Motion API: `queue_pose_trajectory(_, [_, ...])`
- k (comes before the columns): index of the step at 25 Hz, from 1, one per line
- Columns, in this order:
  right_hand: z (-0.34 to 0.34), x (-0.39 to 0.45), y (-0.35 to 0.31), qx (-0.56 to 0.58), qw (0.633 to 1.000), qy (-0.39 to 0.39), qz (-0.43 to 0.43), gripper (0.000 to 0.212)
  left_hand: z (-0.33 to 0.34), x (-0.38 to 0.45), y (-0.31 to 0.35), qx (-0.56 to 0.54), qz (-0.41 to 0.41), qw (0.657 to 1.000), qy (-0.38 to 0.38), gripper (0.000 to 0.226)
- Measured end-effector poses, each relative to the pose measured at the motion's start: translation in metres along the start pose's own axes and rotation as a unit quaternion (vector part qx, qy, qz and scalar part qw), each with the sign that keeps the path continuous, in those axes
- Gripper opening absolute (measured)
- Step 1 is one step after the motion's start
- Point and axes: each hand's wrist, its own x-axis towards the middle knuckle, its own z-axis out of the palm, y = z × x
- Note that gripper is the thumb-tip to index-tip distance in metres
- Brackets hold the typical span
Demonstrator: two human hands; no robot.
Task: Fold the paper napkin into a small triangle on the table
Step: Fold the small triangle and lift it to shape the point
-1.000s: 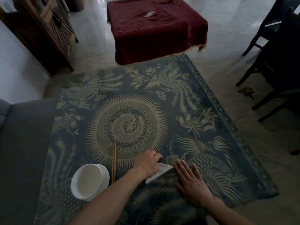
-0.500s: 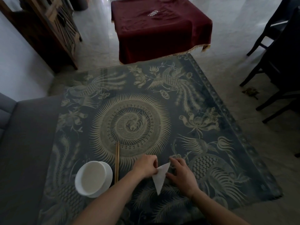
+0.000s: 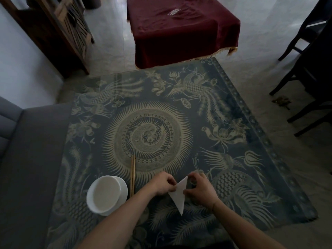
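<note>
A: Where does the napkin (image 3: 177, 195) lie?

B: Near the front edge of the table (image 3: 280, 178), between the two hands. It is folded into a white triangle with one long point aimed toward the person and a shorter tip aimed away.

A: And how do the hands stand?

B: The left hand (image 3: 162, 184) is curled, its fingertips pinching the triangle's left edge near the middle. The right hand (image 3: 199, 190) is curled too; thumb and fingers pinch the right edge and the far tip. Whether the paper lies flat on the cloth or is raised a little, the view does not settle.

A: What else sits on the table?

B: A white bowl (image 3: 106, 194) stands to the left of the left forearm. Just beside the bowl, on its right, lies a pair of wooden chopsticks (image 3: 133, 175), side by side and pointing away from the person. The table is covered with a dark blue cloth printed in pale gold: a round swirling medallion in the middle, with birds and flowers around it.

A: Any writing or label to read?

B: A small pale mark (image 3: 173, 12) shows on the dark red cover (image 3: 181, 31) over the piece of furniture beyond the table, but it is too small and blurred to read. No brand shows on the bowl or napkin.

A: And around the table?

B: A grey sofa (image 3: 30, 159) on the left, a dark wooden cabinet (image 3: 53, 31) at the far left, and black chairs (image 3: 309, 56) on the right, on a pale floor.
</note>
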Motion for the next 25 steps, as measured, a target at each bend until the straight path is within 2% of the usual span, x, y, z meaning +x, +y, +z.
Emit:
queue_pose_trajectory(4, [0.001,0.004,-0.001,-0.047,0.999,-0.010,-0.027,0.035,0.000,-0.004,-0.002,-0.018,0.007,0.999,0.031,0.011])
queue_pose_trajectory(9, [0.009,-0.006,-0.002,-0.100,0.993,0.034,-0.050,0.013,0.008,-0.015,-0.008,0.070,0.054,0.990,0.109,0.012])
queue_pose_trajectory(15, [0.008,-0.015,-0.001,-0.119,0.986,0.071,-0.095,0.009,0.011,-0.024,-0.014,0.081,0.096,0.982,0.142,0.007])
queue_pose_trajectory(18, [0.008,-0.021,-0.002,-0.130,0.979,0.088,-0.132,0.004,0.015,-0.027,-0.015,0.075,0.089,0.983,0.145,0.009])
queue_pose_trajectory(20, [0.009,-0.025,-0.001,-0.128,0.975,0.101,-0.149,0.008,0.018,-0.028,-0.015,0.071,0.086,0.983,0.145,0.011])
queue_pose_trajectory(25, [0.007,-0.029,0.005,-0.128,0.970,0.086,-0.189,0.007,0.024,-0.028,-0.018,0.085,0.087,0.982,0.147,0.013])
